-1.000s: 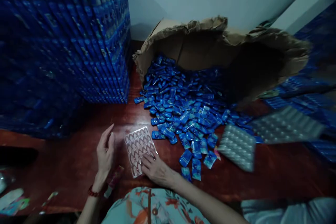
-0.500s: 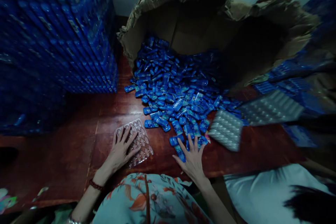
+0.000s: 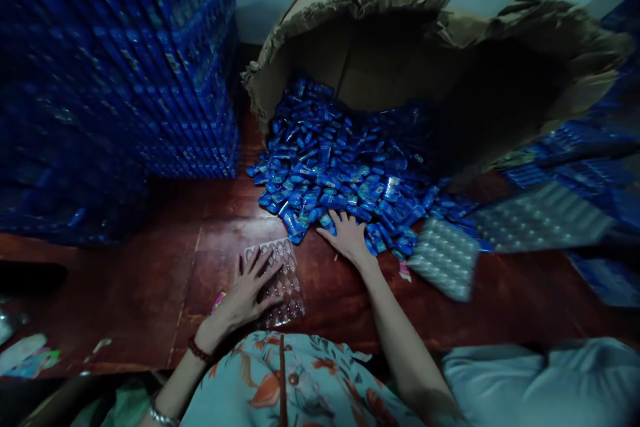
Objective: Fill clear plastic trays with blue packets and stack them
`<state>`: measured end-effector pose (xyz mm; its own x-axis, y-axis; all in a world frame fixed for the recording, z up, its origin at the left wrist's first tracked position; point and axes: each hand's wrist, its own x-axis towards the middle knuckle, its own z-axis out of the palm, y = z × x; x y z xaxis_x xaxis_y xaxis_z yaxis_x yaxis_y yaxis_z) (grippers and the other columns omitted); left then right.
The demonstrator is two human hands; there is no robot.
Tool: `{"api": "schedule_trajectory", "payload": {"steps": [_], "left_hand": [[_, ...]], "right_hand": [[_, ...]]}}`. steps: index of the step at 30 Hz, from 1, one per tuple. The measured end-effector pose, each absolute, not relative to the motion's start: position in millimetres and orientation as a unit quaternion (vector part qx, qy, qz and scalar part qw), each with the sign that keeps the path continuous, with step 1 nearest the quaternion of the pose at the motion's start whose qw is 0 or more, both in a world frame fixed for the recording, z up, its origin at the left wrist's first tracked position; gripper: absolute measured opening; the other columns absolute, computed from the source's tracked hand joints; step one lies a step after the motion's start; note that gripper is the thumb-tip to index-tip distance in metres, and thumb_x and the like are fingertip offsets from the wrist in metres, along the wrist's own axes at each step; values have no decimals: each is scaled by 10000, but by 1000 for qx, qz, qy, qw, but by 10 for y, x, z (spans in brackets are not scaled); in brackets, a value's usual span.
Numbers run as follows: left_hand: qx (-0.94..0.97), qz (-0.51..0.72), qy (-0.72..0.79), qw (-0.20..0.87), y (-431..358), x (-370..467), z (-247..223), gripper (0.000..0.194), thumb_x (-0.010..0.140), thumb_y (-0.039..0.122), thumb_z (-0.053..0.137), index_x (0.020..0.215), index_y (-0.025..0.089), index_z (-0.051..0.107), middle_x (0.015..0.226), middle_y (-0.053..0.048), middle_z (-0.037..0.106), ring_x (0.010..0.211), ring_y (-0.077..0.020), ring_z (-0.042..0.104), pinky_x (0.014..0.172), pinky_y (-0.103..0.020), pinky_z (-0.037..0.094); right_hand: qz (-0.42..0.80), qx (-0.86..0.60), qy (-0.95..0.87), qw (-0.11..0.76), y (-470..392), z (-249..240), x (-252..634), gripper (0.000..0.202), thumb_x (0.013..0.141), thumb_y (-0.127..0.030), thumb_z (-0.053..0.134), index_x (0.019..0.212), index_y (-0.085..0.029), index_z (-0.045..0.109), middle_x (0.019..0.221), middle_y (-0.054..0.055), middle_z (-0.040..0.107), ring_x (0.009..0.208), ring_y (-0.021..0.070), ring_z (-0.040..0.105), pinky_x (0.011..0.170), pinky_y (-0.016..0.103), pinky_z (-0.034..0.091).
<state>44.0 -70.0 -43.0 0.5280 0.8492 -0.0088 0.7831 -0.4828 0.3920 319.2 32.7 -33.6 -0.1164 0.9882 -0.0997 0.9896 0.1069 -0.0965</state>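
Observation:
My left hand [image 3: 255, 287] lies with spread fingers on a clear plastic blister tray [image 3: 287, 280] whose cavities look empty. Fingers stretched out, my right hand [image 3: 346, 235] presses on the near edge of a heap of small blue wrapped packets [image 3: 345, 167]. The packets spill out over the table from the mouth of a cardboard box [image 3: 390, 60] lying on its side. What the packets hold cannot be made out.
Tall stacks of blue filled packs [image 3: 190, 80] rise at the left. Right of the heap lie two pale blister trays, a nearer tray [image 3: 445, 257] and a larger tray [image 3: 545, 217]. A person in pale clothing [image 3: 525, 380] sits at the right. The table [image 3: 220, 247] is dark red.
My right hand has moved forward, and the near packets now lie against the heap. My left hand stays on the blister tray. The whole view has shifted slightly.

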Motion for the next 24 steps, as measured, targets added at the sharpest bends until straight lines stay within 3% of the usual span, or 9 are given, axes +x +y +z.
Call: {"api": "schedule_trajectory", "payload": {"steps": [4, 7, 9, 13, 16, 19, 24], "left_hand": [[827, 195, 505, 152, -539, 453, -355, 386, 908, 389, 443, 1262, 249, 502, 1392, -116, 418, 1328, -289, 308, 1082, -582, 159], [805, 267, 510, 145, -312, 529, -286, 296, 920, 318, 431, 1167, 211, 554, 1287, -109, 508, 1228, -236, 427, 1057, -476, 289], [786, 292, 521, 158, -163, 599, -250, 289, 918, 312, 431, 1153, 194, 552, 1233, -106, 532, 1163, -227, 468, 1003, -426, 361], [725, 290, 598, 181, 84, 763, -237, 349, 887, 404, 475, 1139, 171, 539, 1070, -105, 588, 1018, -257, 531, 891, -418, 422], [697, 297, 621, 204, 260, 916, -267, 526, 813, 471, 570, 1209, 139, 471, 1088, -135, 585, 1009, -292, 536, 874, -439, 422], [691, 315, 599, 254, 438, 1049, -312, 582, 781, 417, 622, 1232, 103, 430, 1097, -158, 576, 1017, -296, 541, 871, -433, 426], [659, 331, 588, 331, 588, 987, -402, 431, 774, 224, 595, 1178, 126, 481, 888, -62, 598, 784, -197, 578, 739, -333, 470]], "right_hand": [[-165, 623, 764, 24, 330, -127, 3244, 632, 872, -510, 422, 1420, -224, 293, 1384, 144, 414, 1234, 330, 388, 919, 525, 376], [-211, 597, 771, -62, 248, 21, 3348, 430, 906, -311, 399, 1317, -208, 471, 1303, 103, 527, 1194, 236, 475, 941, 372, 404], [-199, 611, 754, -138, 120, 62, 3419, 340, 903, -252, 385, 1156, -203, 606, 1145, 79, 635, 1058, 200, 576, 892, 311, 433], [-174, 636, 732, -173, -260, -71, 3419, 271, 890, -297, 415, 902, -208, 671, 888, 69, 670, 842, 211, 626, 766, 323, 473], [-181, 652, 703, -219, -466, -285, 3269, 290, 894, -348, 410, 1026, -193, 616, 951, 87, 632, 857, 207, 607, 755, 325, 480], [-171, 708, 630, -269, -492, -442, 3101, 405, 885, -453, 416, 1138, -154, 518, 926, 89, 599, 734, 184, 593, 664, 307, 487], [-111, 704, 681, -167, -394, -475, 3064, 454, 886, -523, 374, 1142, -170, 499, 1015, 121, 558, 890, 254, 589, 662, 337, 478]]}}
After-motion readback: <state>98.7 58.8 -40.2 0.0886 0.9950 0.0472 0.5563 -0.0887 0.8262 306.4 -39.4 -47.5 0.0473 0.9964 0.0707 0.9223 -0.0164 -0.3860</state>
